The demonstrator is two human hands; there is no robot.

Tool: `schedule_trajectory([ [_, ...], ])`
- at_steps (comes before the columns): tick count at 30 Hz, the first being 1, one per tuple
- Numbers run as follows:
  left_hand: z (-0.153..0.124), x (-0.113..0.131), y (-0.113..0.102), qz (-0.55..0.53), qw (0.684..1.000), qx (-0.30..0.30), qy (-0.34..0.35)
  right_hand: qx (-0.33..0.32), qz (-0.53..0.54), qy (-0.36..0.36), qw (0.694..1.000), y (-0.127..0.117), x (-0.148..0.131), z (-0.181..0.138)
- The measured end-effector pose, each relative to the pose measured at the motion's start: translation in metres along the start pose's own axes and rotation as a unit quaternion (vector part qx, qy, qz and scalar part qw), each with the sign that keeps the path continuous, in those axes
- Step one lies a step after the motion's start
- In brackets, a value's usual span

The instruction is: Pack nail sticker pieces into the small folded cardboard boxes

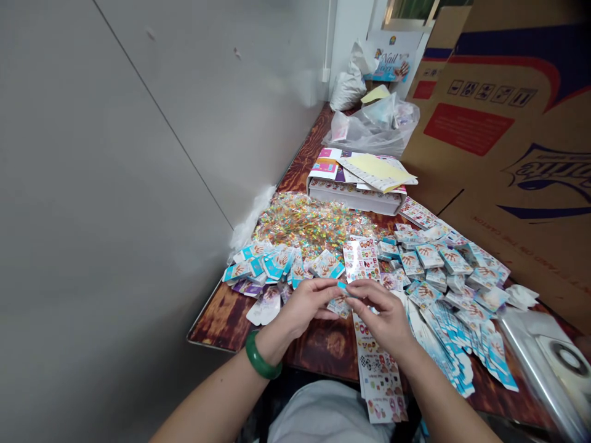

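Observation:
Between my two hands is a small blue-and-white card box (pixel 340 306) with a hand picture on it. My left hand (pixel 311 304), a green bangle at its wrist, grips the box from the left side. The fingers of my right hand (pixel 379 311) pinch its blue top end. Under and beside my right hand lie printed nail sticker sheets (pixel 379 375), running over the table's front edge. Another sticker sheet (pixel 361 258) lies just beyond my hands. To the left rest several similar small boxes (pixel 279 261), some of them flat.
Behind the hands spreads a heap of small colourful clear packets (pixel 309 221). Piled boxes (pixel 434 255) and fanned flat cartons (pixel 450 344) cover the right side. Farther back stand a white box (pixel 355 200) and a plastic bag (pixel 378 126). Large cardboard cartons (pixel 508 166) line the right; a grey wall (pixel 138 184) the left.

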State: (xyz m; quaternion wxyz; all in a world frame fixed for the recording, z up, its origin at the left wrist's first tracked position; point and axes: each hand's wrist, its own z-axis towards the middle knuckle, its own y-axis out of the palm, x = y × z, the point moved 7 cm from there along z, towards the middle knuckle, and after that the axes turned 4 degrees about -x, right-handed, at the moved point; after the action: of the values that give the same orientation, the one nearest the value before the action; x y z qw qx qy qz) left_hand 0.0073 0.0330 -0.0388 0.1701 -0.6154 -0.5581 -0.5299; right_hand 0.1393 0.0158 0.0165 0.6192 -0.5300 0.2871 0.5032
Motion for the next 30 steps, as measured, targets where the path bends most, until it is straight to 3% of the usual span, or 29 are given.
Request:
schedule_trajectory([
  [5,0.001,-0.011,-0.003,-0.053,0.998,0.032,-0.021,0.017,0.044,0.083,0.995,0.011,0.024,-0.009],
  [8,0.002,-0.019,0.002,-0.042,0.998,0.033,-0.042,0.035,0.04,0.115,0.992,-0.002,0.035,-0.005],
  [11,0.002,-0.027,0.009,0.025,0.998,0.014,-0.061,0.092,-0.008,0.143,0.985,-0.051,0.043,0.006],
  [14,0.0,-0.039,0.01,0.066,0.995,0.008,-0.074,0.111,-0.107,0.209,0.966,-0.111,0.054,0.012],
  [16,0.0,-0.048,0.008,0.064,0.995,0.009,-0.082,0.132,-0.241,0.211,0.938,-0.142,0.052,0.014],
  [18,0.001,-0.056,0.007,0.057,0.995,0.01,-0.086,0.181,-0.36,0.176,0.898,-0.154,0.042,0.012],
  [20,0.003,-0.06,0.009,0.04,0.996,0.01,-0.084,0.179,-0.394,0.157,0.888,-0.139,0.041,0.01],
  [22,0.005,-0.063,0.014,0.01,0.997,0.008,-0.082,0.096,-0.364,0.182,0.908,-0.104,0.052,0.009],
  [25,0.009,-0.065,0.024,-0.034,0.995,0.006,-0.089,-0.008,-0.39,0.232,0.891,-0.054,0.068,0.004],
  [30,0.018,-0.067,0.035,-0.096,0.991,0.014,-0.091,-0.02,-0.412,0.293,0.863,-0.029,0.084,-0.006],
])
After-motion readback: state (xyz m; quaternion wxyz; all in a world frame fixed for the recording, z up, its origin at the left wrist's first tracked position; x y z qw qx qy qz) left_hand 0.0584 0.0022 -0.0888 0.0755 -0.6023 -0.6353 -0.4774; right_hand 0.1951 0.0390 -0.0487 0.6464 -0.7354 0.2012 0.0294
